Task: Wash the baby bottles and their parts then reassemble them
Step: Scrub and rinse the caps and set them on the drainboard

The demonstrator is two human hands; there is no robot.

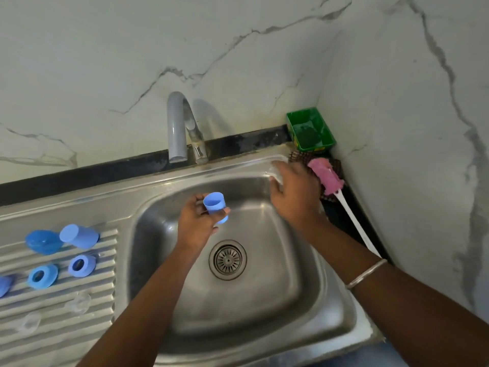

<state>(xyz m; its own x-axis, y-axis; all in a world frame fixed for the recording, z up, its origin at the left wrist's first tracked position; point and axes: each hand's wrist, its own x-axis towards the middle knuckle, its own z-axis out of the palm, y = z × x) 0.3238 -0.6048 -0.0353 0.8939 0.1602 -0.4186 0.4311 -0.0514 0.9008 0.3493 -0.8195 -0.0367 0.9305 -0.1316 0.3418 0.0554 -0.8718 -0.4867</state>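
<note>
Both forearms reach in over the steel sink (330, 308), the left hand (197, 223) pinching a light blue bottle cap (214, 205) between thumb and fingers above the basin, near the drain (227, 260). Farther back, the right hand (293, 192) rests at the basin's far right rim with fingers (277, 172) curled on something clear and blurred; what it is I cannot tell, and a pink bottle brush (326, 177) lies just beside it. On the ribbed drainboard (87, 308) to the left lie another cap (79, 236), two blue collar rings (42, 276) and clear teats (78, 303).
</note>
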